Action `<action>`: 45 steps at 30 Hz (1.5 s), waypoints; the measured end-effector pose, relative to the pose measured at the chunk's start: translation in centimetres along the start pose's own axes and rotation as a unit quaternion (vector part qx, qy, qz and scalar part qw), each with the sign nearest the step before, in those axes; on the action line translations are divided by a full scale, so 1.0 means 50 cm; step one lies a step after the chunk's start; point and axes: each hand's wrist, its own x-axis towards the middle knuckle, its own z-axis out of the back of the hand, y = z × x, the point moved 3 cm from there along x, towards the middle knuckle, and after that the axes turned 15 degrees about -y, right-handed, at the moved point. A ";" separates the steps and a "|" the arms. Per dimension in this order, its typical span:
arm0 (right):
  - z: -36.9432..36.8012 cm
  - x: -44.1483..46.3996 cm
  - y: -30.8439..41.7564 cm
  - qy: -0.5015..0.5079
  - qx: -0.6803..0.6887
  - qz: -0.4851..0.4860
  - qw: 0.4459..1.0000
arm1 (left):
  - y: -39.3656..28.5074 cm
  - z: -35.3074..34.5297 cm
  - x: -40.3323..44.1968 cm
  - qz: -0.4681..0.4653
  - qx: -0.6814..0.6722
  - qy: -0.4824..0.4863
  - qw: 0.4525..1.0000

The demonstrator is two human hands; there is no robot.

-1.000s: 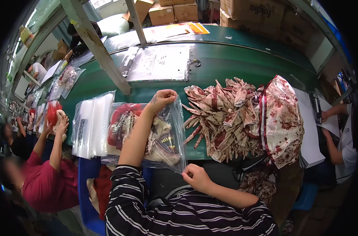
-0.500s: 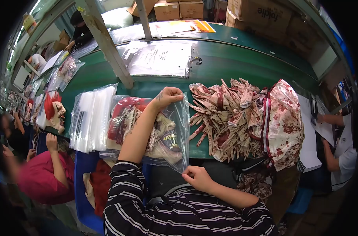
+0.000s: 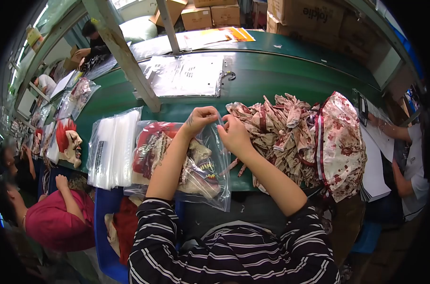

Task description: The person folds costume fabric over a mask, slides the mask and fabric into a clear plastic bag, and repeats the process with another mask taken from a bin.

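Note:
A clear plastic bag lies at the table's front edge with a mask inside, which has red hair and yellowish teeth. My left hand pinches the bag's top right corner, its forearm crossing over the bag. Close beside it, my right hand is closed at the same edge, fingertips on the plastic. A stack of empty clear bags lies left of the filled one. Just right of my right hand is a heap of red-spattered cloth pieces.
A spattered cloth bundle and white sheets lie to the right. A metal post rises behind the bags. A blue bin is below the edge. Co-workers sit left and right; a red-haired mask lies left.
My right hand has moved up from the bag's lower right corner to the top corner beside my left hand. The co-worker at left has let go of the red-haired mask.

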 end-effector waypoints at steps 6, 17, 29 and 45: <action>-0.029 0.029 0.010 -0.039 -0.071 0.056 0.995 | 0.012 0.002 0.006 -0.006 -0.029 -0.004 1.000; -0.040 0.032 0.013 -0.005 -0.126 0.067 0.990 | 0.003 0.013 0.003 -0.008 -0.005 -0.026 1.000; -0.070 0.043 0.003 -0.047 -0.042 0.119 0.991 | 0.010 0.010 0.004 -0.037 -0.040 -0.045 0.997; -0.067 0.009 -0.014 -0.042 0.023 0.065 0.997 | 0.029 0.032 0.004 -0.046 0.051 -0.092 0.993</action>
